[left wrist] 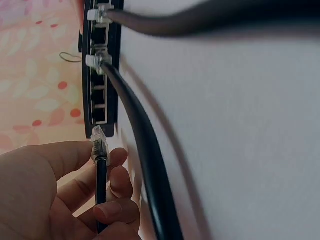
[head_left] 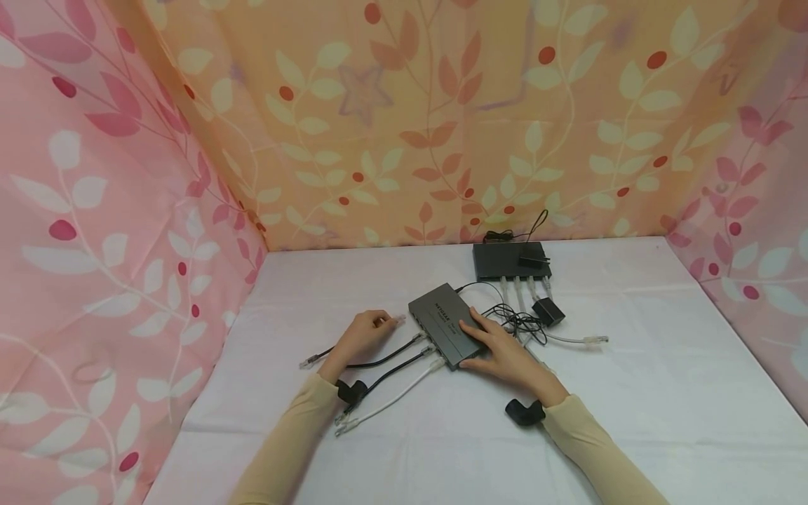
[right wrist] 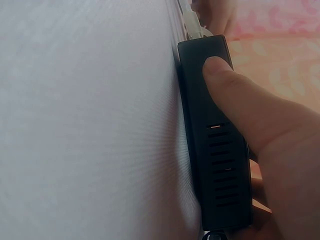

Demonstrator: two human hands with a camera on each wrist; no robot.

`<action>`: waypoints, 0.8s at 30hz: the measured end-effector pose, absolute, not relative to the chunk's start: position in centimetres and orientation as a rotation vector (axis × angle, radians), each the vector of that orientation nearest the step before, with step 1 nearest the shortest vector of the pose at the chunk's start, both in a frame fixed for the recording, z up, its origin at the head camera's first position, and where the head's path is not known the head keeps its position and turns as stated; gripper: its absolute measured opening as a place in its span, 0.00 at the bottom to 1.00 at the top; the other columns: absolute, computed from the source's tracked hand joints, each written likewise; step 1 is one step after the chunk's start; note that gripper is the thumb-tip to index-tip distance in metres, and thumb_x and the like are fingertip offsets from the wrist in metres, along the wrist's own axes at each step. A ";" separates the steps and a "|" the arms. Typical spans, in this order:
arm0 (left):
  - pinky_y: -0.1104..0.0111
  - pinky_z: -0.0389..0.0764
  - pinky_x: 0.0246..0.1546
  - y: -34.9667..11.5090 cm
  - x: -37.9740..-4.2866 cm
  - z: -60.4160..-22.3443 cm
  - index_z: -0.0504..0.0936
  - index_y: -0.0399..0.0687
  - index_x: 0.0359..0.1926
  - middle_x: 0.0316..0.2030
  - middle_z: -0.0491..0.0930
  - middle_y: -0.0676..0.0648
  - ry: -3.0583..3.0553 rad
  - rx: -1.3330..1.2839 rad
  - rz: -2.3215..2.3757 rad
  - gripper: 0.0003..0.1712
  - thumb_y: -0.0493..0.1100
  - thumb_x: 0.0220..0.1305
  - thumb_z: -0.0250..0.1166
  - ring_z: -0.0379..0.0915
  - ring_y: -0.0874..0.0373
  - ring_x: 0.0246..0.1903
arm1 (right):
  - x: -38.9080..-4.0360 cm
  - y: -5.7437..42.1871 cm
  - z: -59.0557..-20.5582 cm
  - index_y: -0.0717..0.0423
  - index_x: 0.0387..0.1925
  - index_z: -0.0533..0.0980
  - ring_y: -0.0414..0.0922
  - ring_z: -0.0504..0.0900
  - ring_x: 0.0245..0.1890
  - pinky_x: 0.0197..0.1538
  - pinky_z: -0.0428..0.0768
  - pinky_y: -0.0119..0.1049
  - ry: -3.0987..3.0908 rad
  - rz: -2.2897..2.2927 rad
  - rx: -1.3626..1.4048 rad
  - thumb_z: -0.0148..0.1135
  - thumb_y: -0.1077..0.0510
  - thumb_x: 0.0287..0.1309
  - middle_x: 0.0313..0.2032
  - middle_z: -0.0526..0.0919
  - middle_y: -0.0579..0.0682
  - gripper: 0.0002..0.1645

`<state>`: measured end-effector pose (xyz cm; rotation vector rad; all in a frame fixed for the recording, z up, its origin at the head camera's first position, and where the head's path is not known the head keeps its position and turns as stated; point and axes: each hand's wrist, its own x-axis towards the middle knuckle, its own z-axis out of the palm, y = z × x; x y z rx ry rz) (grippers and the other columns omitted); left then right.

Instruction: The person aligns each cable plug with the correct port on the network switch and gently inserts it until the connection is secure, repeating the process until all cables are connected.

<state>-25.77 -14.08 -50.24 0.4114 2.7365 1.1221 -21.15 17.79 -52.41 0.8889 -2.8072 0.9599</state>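
A dark grey NETGEAR network switch (head_left: 442, 315) lies turned at an angle on the white table. My right hand (head_left: 501, 354) grips it, fingers over the top and thumb (right wrist: 225, 80) against the vented side. Two black network cables (head_left: 385, 358) and a white one (head_left: 404, 389) are plugged into its port side. My left hand (head_left: 366, 333) pinches the clear plug (left wrist: 99, 142) of another black cable (left wrist: 101, 175). In the left wrist view that plug overlaps the switch's end, beside several bare ports (left wrist: 99, 97). This cable's far plug (head_left: 308, 362) lies left of my wrist.
Behind stands a second dark box (head_left: 489, 263) with several pale cables (head_left: 517, 287) in its front and a power adapter (head_left: 536, 262) on top. A tangled black cord (head_left: 517, 320), another adapter (head_left: 548, 311) and a loose grey cable's plug (head_left: 595, 340) lie at right.
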 end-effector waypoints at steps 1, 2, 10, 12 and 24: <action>0.67 0.71 0.27 -14.0 -25.7 -50.3 0.83 0.49 0.37 0.25 0.78 0.52 2.731 0.421 1.132 0.15 0.52 0.66 0.56 0.68 0.60 0.23 | -21.1 17.8 -52.4 0.49 0.67 0.61 0.59 0.54 0.68 0.60 0.63 0.58 -2.804 0.958 0.890 0.67 0.37 0.46 0.71 0.50 0.57 0.48; 0.67 0.71 0.27 -13.8 -25.7 -50.3 0.83 0.49 0.37 0.25 0.78 0.52 2.725 0.428 1.139 0.14 0.52 0.66 0.56 0.68 0.60 0.23 | -21.1 17.8 -52.4 0.49 0.67 0.61 0.59 0.55 0.67 0.60 0.63 0.59 -2.800 0.950 0.892 0.67 0.37 0.46 0.70 0.51 0.57 0.48; 0.67 0.72 0.26 -13.1 -25.4 -50.5 0.83 0.51 0.39 0.27 0.79 0.53 2.719 0.495 1.136 0.12 0.51 0.65 0.58 0.70 0.61 0.24 | -21.1 17.8 -52.3 0.51 0.66 0.62 0.60 0.56 0.67 0.59 0.64 0.58 -2.787 0.925 0.898 0.68 0.38 0.45 0.70 0.52 0.58 0.49; 0.67 0.72 0.26 -12.9 -25.3 -50.5 0.83 0.51 0.39 0.26 0.79 0.53 2.713 0.500 1.141 0.11 0.50 0.65 0.58 0.70 0.61 0.24 | -21.1 17.8 -52.3 0.51 0.66 0.62 0.60 0.56 0.67 0.60 0.64 0.58 -2.789 0.925 0.900 0.68 0.38 0.45 0.70 0.52 0.59 0.49; 0.68 0.72 0.27 -11.9 -25.3 -51.1 0.83 0.53 0.36 0.25 0.78 0.54 2.706 0.482 1.174 0.10 0.51 0.64 0.59 0.70 0.61 0.23 | -21.1 17.7 -52.2 0.50 0.66 0.62 0.59 0.56 0.67 0.60 0.64 0.58 -2.790 0.922 0.899 0.66 0.36 0.45 0.70 0.51 0.58 0.49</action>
